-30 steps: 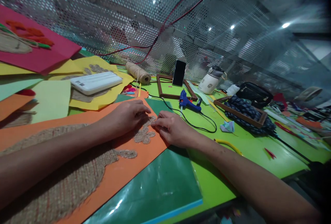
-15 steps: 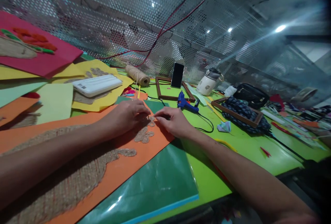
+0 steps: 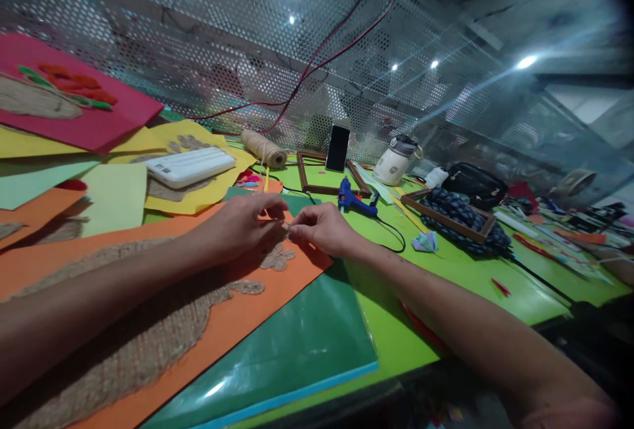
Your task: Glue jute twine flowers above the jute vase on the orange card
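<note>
My left hand (image 3: 245, 223) and my right hand (image 3: 324, 228) meet over the orange sheet (image 3: 242, 310), fingertips almost touching. Both are closed in a pinch on a short bit of jute twine (image 3: 286, 225), partly hidden by the fingers. Just below them, a flower shape of coiled jute (image 3: 278, 257) lies on the sheet. A large jute-covered shape (image 3: 148, 310) spreads under my left forearm. Behind my hands lies the twine spool (image 3: 264, 149), with a loose strand hanging from it towards my left hand.
A blue glue gun (image 3: 352, 199) stands beyond my right hand. Farther back are a wooden frame (image 3: 321, 189), a propped phone (image 3: 338, 148) and a white bottle (image 3: 393, 162). A white power bank (image 3: 192, 166) rests on yellow paper at left. A green folder (image 3: 297, 343) lies under the orange sheet.
My fingertips have drawn closer together, and the small jute loops that showed beneath them are now mostly covered. The view has shifted slightly.
</note>
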Available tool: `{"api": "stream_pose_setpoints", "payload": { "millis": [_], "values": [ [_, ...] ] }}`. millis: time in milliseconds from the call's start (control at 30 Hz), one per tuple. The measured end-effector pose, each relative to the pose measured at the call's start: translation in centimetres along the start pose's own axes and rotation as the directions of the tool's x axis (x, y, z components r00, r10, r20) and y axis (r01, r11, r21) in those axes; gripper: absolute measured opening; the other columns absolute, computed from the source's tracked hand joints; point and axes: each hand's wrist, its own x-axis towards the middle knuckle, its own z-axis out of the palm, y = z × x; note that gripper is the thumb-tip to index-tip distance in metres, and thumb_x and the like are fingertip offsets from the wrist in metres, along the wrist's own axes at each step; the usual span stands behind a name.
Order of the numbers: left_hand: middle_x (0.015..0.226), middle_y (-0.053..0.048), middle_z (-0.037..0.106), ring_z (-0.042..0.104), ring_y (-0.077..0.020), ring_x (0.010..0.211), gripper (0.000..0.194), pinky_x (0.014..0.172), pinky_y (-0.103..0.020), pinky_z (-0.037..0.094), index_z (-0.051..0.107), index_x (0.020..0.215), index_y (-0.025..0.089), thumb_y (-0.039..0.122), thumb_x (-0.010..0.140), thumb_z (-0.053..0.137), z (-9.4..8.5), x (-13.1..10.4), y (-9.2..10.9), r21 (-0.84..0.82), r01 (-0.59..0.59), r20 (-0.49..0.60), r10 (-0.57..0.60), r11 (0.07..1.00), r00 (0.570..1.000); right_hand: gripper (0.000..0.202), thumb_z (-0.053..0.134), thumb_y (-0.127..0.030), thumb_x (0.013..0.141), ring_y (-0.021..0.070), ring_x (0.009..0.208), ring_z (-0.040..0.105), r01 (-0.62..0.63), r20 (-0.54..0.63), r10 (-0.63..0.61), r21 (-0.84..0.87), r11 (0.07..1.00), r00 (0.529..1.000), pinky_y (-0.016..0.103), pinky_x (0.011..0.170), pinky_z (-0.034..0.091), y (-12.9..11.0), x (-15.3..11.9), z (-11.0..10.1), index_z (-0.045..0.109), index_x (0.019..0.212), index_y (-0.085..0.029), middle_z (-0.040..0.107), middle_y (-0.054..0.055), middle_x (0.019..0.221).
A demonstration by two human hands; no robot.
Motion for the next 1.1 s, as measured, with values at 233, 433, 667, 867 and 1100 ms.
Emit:
{"api": "stream_pose_setpoints", "payload": {
  "millis": [233,433,667,867,1100],
  "values": [
    [0.088,-0.005,0.065,0.057,-0.0207,0.087,0.018,0.081,-0.036,0.046,0.068,0.077,0.022,0.018,0.085,0.052,-1.6,-0.9,0.6,0.064,-0.250,-0.097,0.255,0.966,0.962,0.012,0.074,-0.009,0.077,0.0122,0.057,0.064,-0.110,0.075,0.094,0.259,0.960,0.993,0.024,0.060,0.050,0.3,-0.6,-0.5,0.073,0.066,-0.014,0.071,0.001,0.060],
    [0.079,-0.006,0.062,0.052,-0.0212,0.079,0.033,0.073,-0.035,0.041,0.077,0.085,0.024,0.011,0.086,0.046,0.0,-1.0,-0.3,0.120,-0.393,0.226,0.360,0.912,0.905,0.007,0.081,-0.014,0.072,0.0128,0.064,0.064,-0.058,0.085,0.037,0.270,0.961,0.996,0.026,0.066,0.051,0.7,-0.5,-1.2,0.076,0.068,-0.014,0.072,0.002,0.068],
    [0.085,-0.008,0.063,0.052,-0.0222,0.084,0.037,0.075,-0.035,0.043,0.077,0.100,0.023,0.012,0.090,0.043,0.5,-1.1,-0.7,0.117,-0.348,0.182,0.324,0.930,0.928,0.005,0.079,-0.016,0.074,0.0145,0.070,0.065,0.011,0.056,-0.020,0.162,0.987,0.998,0.027,0.067,0.052,0.7,-0.6,-1.2,0.078,0.070,-0.015,0.073,0.004,0.076],
    [0.084,-0.009,0.063,0.051,-0.0230,0.082,0.035,0.072,-0.036,0.042,0.077,0.095,0.020,0.023,0.098,0.042,0.7,-1.0,-0.1,0.148,-0.359,0.231,0.320,0.922,0.919,0.005,0.077,-0.016,0.075,0.0149,0.067,0.066,-0.020,0.064,0.009,0.171,0.985,0.998,0.027,0.067,0.053,0.9,-0.5,-1.1,0.078,0.070,-0.015,0.074,0.003,0.069],
    [0.086,-0.011,0.061,0.051,-0.0245,0.085,0.038,0.071,-0.037,0.043,0.074,0.095,0.017,0.028,0.101,0.038,1.2,-1.2,0.2,0.174,-0.318,0.244,0.272,0.932,0.931,0.007,0.075,-0.013,0.077,0.0161,0.071,0.070,0.032,0.026,-0.036,0.142,0.989,0.999,0.029,0.071,0.055,1.4,-0.4,-0.6,0.079,0.083,-0.015,0.077,0.004,0.076]
  ]
}}
